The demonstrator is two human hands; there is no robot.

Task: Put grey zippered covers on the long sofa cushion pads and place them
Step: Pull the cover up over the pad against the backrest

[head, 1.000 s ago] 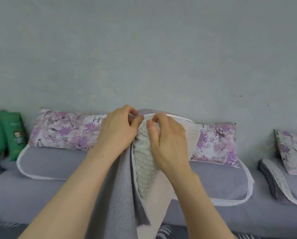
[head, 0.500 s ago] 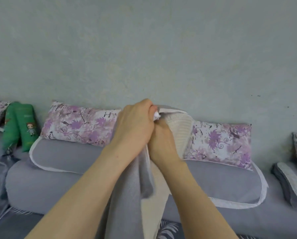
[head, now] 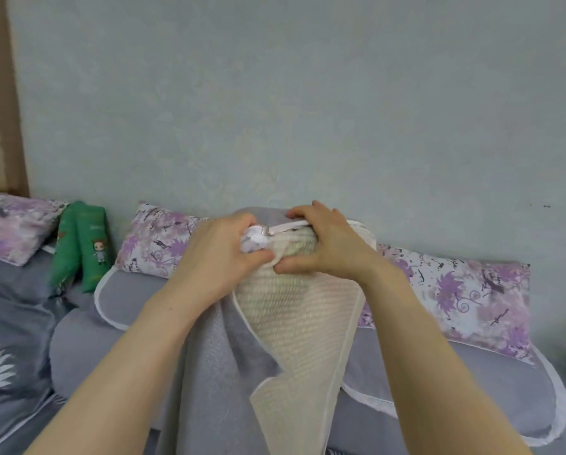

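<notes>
The grey cover (head: 206,372) hangs upright, cream ribbed side facing the camera. At its top the left hand (head: 222,254) grips a white wad (head: 255,239) and the right hand (head: 327,244) pinches the edge. Behind is a grey sofa (head: 439,382) with floral pillows (head: 156,244).

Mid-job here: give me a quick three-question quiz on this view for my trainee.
1. True or false: the right hand hangs idle, clear of the cream pad.
2. The cover under the left hand is: A green, B grey, C floral?
3. Fill in: the green pillow stands to the ___ of both hands.
Key: 1 false; 2 B; 3 left.
</notes>
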